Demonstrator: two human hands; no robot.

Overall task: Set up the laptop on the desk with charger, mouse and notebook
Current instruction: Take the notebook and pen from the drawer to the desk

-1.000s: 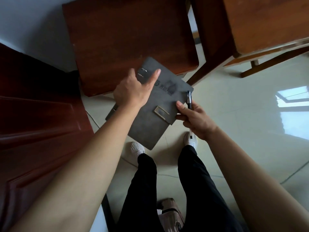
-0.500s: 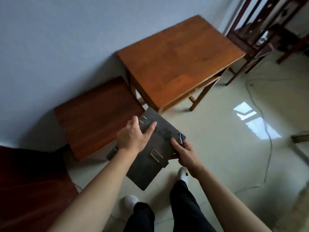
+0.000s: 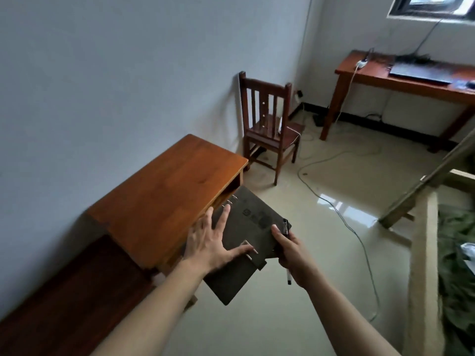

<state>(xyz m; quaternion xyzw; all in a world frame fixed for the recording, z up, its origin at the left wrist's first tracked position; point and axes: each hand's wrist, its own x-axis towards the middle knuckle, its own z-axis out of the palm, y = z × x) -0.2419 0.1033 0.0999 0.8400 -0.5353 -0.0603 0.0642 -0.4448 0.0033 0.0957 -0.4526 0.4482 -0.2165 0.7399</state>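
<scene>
Pale glossy floor lies beneath a dark notebook held in the air beside a low wooden table. Left hand rests splayed flat on its cover, fingers spread. Right hand pinches its right edge, thumb on top, apparently clasping a pen too.

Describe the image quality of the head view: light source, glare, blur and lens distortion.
Head view: daylight enters through the window at top right, which is blown out; it mirrors as white glare on the glossy floor; wide-angle bending tilts the walls and the far desk; slight motion blur softens the left hand, the right hand and the notebook print, which is unreadable.
</scene>
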